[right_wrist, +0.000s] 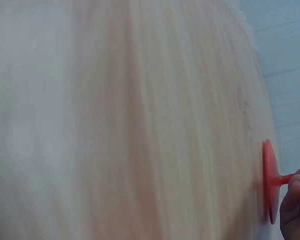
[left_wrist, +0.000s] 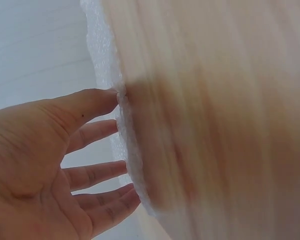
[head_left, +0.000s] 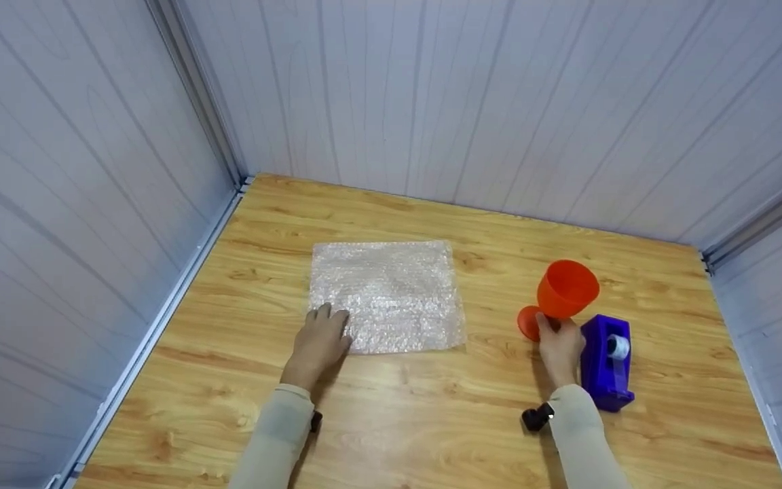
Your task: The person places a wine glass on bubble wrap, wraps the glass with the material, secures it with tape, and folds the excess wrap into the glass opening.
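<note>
A sheet of clear bubble wrap (head_left: 391, 292) lies flat on the wooden table. My left hand (head_left: 320, 343) rests at its lower left corner; in the left wrist view the fingertips (left_wrist: 121, 165) touch the bubble wrap (left_wrist: 132, 145) with the fingers nearly straight. To the right, an orange goblet (head_left: 567, 288) is held by its stem in my right hand (head_left: 561, 350), its bowl upward and tilted. The right wrist view has the goblet's round base (right_wrist: 271, 182) just by the table, with the stem pinched in my right hand (right_wrist: 296, 202).
A blue tape dispenser (head_left: 605, 363) with a roll of clear tape stands right beside my right hand. Pale panel walls (head_left: 432, 102) enclose the wooden table (head_left: 398, 421) at the back, left and right.
</note>
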Demonstrator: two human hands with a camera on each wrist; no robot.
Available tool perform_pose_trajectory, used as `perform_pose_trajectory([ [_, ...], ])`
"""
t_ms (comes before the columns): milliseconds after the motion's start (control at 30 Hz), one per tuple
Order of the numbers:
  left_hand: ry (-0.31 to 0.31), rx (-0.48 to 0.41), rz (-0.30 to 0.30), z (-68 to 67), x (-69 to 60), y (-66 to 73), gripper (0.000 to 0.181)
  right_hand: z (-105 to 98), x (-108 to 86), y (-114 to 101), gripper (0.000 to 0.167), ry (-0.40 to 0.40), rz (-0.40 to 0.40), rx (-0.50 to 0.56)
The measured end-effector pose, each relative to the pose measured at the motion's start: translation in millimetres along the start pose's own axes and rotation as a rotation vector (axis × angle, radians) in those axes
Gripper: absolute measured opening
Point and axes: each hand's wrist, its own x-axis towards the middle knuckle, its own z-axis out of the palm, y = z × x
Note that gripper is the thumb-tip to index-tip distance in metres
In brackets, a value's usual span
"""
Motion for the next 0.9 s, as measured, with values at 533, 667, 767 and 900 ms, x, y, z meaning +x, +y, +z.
perform_pose_trajectory([
  [533,0.036,0.041,0.031,8.5,-1.5,17.2,0.034,2,-15.8,-45,0.009,-0.034,-0.367,0.057],
  [667,0.053,0.074,0.067,18.3,-1.6,33.0,0.034,-9,-28.2,-49,0.007,-0.017,-0.423,0.067],
  [767,0.083,0.103,0.090,25.4,-2.1,44.7,0.032,-14,-36.6,-52,0.008,-0.004,-0.462,0.076],
  [900,0.104,0.133,0.098,35.5,-2.6,58.1,0.031,-18,-44.6,-56,0.009,-0.003,-0.498,0.081],
])
